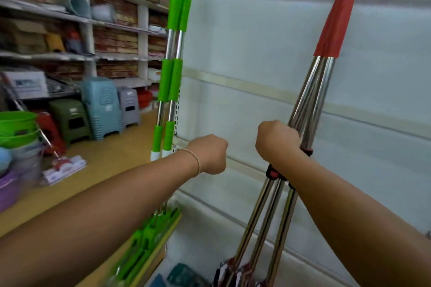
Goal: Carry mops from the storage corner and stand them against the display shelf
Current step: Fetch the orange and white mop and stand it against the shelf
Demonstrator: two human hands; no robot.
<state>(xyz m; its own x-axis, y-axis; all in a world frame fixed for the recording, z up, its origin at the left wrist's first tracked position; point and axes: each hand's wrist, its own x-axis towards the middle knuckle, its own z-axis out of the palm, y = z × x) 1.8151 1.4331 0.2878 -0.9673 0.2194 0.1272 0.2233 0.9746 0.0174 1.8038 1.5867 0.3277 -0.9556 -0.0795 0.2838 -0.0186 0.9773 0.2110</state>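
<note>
Three steel-handled mops with red grips (pixel 310 91) stand bunched together in front of the white display shelf panel (pixel 256 53). My right hand (pixel 277 140) is closed around their shafts at mid height. Their heads (pixel 235 270) are low, near the bottom edge of the view. Two green-gripped mops (pixel 172 77) lean upright against the shelf's left corner, with green heads (pixel 149 233) on the floor. My left hand (pixel 210 154) is a closed fist between the two groups, and I see nothing in it.
Plastic stools (pixel 102 109) stand stacked against wall shelving (pixel 112 23) at left. Green buckets (pixel 16 126) and a purple tub (pixel 9 191) sit at the far left. A red-handled flat mop (pixel 63 165) lies on the yellow floor.
</note>
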